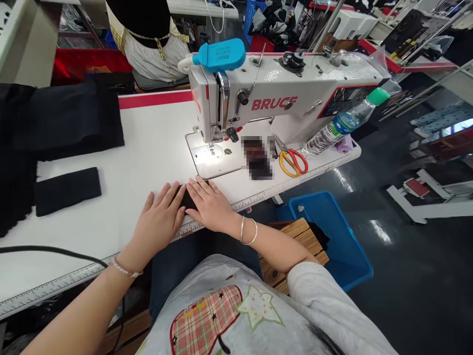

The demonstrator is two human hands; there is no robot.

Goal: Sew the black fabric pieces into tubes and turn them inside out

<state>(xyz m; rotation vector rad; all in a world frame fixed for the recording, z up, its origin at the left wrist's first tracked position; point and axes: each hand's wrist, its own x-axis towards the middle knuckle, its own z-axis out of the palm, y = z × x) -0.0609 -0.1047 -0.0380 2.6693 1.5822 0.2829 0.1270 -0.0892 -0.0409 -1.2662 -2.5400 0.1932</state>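
My left hand [159,216] lies flat near the table's front edge, fingers stretched out and pressing on a small piece of black fabric [188,201]. Beside it my right hand [211,203] rests on the same piece, its fingers also extended. Most of the fabric is hidden under both hands; a dark strip shows between them. Just beyond the fingertips is the metal needle plate [201,165] of a white sewing machine [273,81]. Its lamp lights the area under the presser foot [211,147].
A folded black fabric piece [68,191] and a larger black stack [74,121] lie on the left. Scissors [293,162] and a water bottle [340,125] stand right of the needle. Below are a blue bin [332,236] and wooden stool [299,236]. Another person [151,54] sits behind.
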